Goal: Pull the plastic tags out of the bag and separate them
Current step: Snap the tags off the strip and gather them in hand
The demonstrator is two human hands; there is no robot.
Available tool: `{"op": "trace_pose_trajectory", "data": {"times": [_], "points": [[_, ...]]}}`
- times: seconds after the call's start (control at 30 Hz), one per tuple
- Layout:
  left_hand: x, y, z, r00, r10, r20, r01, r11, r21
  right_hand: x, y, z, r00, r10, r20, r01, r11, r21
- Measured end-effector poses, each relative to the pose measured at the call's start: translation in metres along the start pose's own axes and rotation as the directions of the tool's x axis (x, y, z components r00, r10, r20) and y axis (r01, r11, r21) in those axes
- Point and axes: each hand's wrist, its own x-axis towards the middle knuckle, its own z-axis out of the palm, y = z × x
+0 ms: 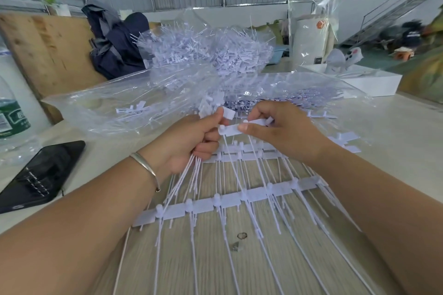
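**No legible writing in view**

Nothing could be read with certainty. The green label on the plastic bottle (pixel 13 112) at the left edge carried pale characters, possibly a brand mark, but they were too blurred to make out. The white appliance (pixel 309 40) behind the clear bag bore an orange emblem whose wording, if any, stayed too small to tell.

There is just one camera, and it sits on the person's head. It looks forward and down at the desk (pixel 395 127), close above both arms. Its wide view also takes in the big room far behind.
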Motion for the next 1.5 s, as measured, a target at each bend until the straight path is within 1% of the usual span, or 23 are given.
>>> {"op": "trace_pose_trajectory", "data": {"times": [0.07, 0.13, 0.2, 0.33, 0.43, 0.5, 0.53, 0.6, 0.67, 0.73, 0.77, 0.83, 0.9, 0.97, 1.03, 1.13, 1.23, 1.3, 1.37, 1.4, 1.43, 1.5], "points": [[-0.002, 0.002, 0.001, 0.999, -0.025, 0.041, 0.023, 0.999, 0.029, 0.001, 0.001, 0.000, 1.000, 0.005, 0.005, -0.005, 1.000, 0.007], [-0.004, 0.002, 0.001, 0.997, -0.022, 0.072, 0.015, 0.996, 0.093, 0.001, 0.002, 0.000, 1.000, 0.006, 0.007, -0.007, 1.000, 0.023], [-0.003, 0.001, 0.001, 0.999, -0.009, 0.048, 0.002, 0.989, 0.150, 0.000, 0.001, 0.000, 1.000, 0.000, 0.006, 0.000, 0.999, 0.039], [0.002, -0.002, -0.003, 0.999, 0.017, -0.050, -0.013, 0.997, 0.082, 0.000, 0.001, 0.001, 1.000, 0.031, 0.004, -0.031, 0.997, 0.067], [0.003, -0.003, -0.005, 0.991, 0.056, -0.125, -0.051, 0.998, 0.039, 0.002, 0.005, -0.002, 0.996, 0.072, -0.042, -0.070, 0.995, 0.065], [0.004, -0.003, -0.007, 0.987, 0.091, -0.135, -0.089, 0.996, 0.020, 0.003, 0.008, -0.004, 0.992, 0.100, -0.077, -0.094, 0.993, 0.072], [0.004, -0.002, -0.007, 0.988, 0.102, -0.118, -0.103, 0.995, 0.003, 0.004, 0.009, -0.004, 0.989, 0.114, -0.093, -0.107, 0.991, 0.081], [0.002, -0.001, -0.007, 0.992, 0.119, -0.037, -0.121, 0.991, -0.051, 0.004, 0.009, -0.005, 0.987, 0.132, -0.097, -0.117, 0.983, 0.139], [-0.001, 0.001, -0.008, 0.990, 0.111, 0.092, -0.098, 0.986, -0.138, 0.003, 0.005, -0.007, 0.992, 0.114, -0.046, -0.098, 0.958, 0.269], [-0.005, 0.001, -0.010, 0.963, 0.097, 0.249, -0.040, 0.973, -0.227, 0.001, -0.001, -0.010, 0.997, 0.068, 0.033, -0.075, 0.914, 0.399], [-0.006, 0.001, -0.011, 0.940, 0.092, 0.327, -0.012, 0.971, -0.239, 0.000, -0.003, -0.010, 0.996, 0.045, 0.073, -0.072, 0.895, 0.440], [-0.009, 0.000, -0.011, 0.894, 0.073, 0.443, 0.019, 0.980, -0.200, -0.002, -0.008, -0.010, 0.989, 0.003, 0.149, -0.077, 0.865, 0.497], [-0.011, -0.001, -0.007, 0.867, 0.060, 0.495, 0.009, 0.990, -0.137, -0.005, -0.011, -0.007, 0.975, -0.037, 0.218, -0.086, 0.845, 0.528], [-0.010, -0.001, -0.003, 0.884, 0.077, 0.462, -0.032, 0.994, -0.105, -0.006, -0.013, -0.008, 0.970, -0.042, 0.238, -0.095, 0.841, 0.533], [-0.008, 0.000, 0.000, 0.916, 0.102, 0.389, -0.068, 0.992, -0.102, -0.007, -0.014, -0.010, 0.979, -0.015, 0.203, -0.096, 0.847, 0.522], [-0.006, 0.001, 0.002, 0.941, 0.116, 0.319, -0.055, 0.979, -0.196, -0.006, -0.015, -0.010, 0.984, 0.031, 0.178, -0.117, 0.861, 0.495], [-0.004, 0.003, -0.001, 0.968, 0.082, 0.239, -0.007, 0.954, -0.298, -0.005, -0.013, -0.008, 0.984, 0.088, 0.156, -0.153, 0.863, 0.481], [-0.003, 0.005, -0.003, 0.975, 0.074, 0.207, -0.009, 0.954, -0.299, -0.003, -0.009, -0.008, 0.985, 0.125, 0.116, -0.166, 0.860, 0.483], [-0.001, 0.004, -0.004, 0.988, 0.064, 0.144, -0.027, 0.969, -0.245, -0.001, -0.006, -0.010, 0.985, 0.158, 0.067, -0.171, 0.849, 0.500], [0.000, 0.003, -0.004, 0.995, 0.055, 0.089, -0.036, 0.979, -0.200, 0.000, -0.004, -0.011, 0.984, 0.169, 0.045, -0.169, 0.844, 0.509], [0.000, 0.001, -0.003, 0.998, 0.054, 0.019, -0.051, 0.989, -0.139, 0.001, -0.003, -0.012, 0.984, 0.174, 0.029, -0.163, 0.841, 0.515], [-0.001, -0.003, -0.001, 0.982, 0.110, -0.156, -0.101, 0.993, 0.068, 0.001, -0.002, -0.012, 0.986, 0.165, 0.019, -0.152, 0.850, 0.504]]}}
